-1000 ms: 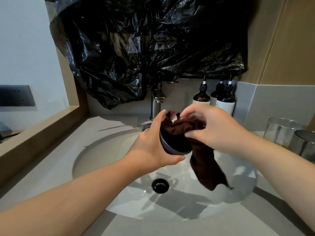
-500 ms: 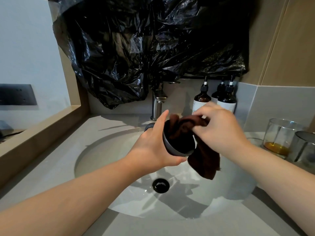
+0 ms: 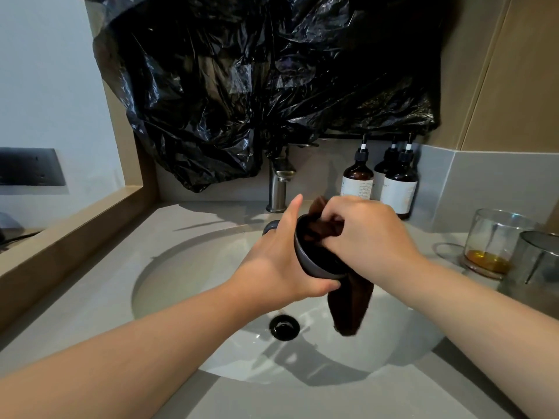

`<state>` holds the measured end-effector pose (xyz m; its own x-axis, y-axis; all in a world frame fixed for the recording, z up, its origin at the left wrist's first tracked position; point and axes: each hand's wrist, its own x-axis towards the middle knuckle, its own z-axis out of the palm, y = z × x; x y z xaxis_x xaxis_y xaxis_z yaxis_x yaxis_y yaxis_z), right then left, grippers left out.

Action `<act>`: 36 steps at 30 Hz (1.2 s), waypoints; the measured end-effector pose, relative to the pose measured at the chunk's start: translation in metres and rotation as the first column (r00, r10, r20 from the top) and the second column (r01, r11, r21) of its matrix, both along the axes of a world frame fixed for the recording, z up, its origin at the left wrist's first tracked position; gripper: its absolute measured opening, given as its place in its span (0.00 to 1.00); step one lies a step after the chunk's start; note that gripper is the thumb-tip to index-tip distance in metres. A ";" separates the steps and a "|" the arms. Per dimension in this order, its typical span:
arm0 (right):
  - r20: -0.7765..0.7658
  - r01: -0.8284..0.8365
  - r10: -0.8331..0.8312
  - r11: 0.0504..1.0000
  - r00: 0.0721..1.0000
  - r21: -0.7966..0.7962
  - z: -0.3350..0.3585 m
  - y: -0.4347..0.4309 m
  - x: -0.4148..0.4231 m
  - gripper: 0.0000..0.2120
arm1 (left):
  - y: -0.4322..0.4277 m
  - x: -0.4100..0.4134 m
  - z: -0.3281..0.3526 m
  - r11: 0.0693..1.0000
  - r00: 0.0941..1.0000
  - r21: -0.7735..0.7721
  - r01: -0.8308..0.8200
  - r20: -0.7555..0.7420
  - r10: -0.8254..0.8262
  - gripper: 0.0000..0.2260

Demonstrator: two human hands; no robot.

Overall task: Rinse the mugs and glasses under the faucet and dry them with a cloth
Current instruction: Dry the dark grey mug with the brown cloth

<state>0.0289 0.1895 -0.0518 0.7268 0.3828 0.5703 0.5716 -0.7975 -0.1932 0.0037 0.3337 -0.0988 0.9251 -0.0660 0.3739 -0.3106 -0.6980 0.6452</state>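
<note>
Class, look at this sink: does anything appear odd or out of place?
A crumpled black plastic bag hangs on the wall above the faucet, draping onto its top; an odd covering behind the sink.

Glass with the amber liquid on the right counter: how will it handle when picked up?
The glass looks smooth and rigid, so probably slippery in wet fingers and breakable if dropped. It stands upright, wide for its height, so a push should slide rather than tip it. The shallow amber liquid likely adds little weight but would slosh.
</note>
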 end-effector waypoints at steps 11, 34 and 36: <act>0.013 0.001 -0.004 0.978 1.000 0.209 0.005 -0.017 0.013 0.08 | 0.003 -0.001 0.002 0.999 0.998 0.020 -0.049 -0.044 0.050 0.58; 0.245 -0.184 0.193 0.981 0.950 -0.062 -0.007 -0.005 0.000 0.03 | 0.001 -0.002 0.000 0.998 0.998 0.040 0.051 0.022 -0.052 0.60; 0.265 -0.204 0.252 0.959 0.931 -0.196 -0.012 -0.002 0.000 0.04 | -0.001 -0.002 -0.001 0.993 0.995 0.083 0.083 0.046 -0.087 0.60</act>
<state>0.0293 0.1876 -0.0634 0.4253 0.6234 0.6561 0.7535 -0.6455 0.1250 0.0014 0.3327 -0.0998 0.8954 -0.1750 0.4094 -0.4009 -0.7169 0.5704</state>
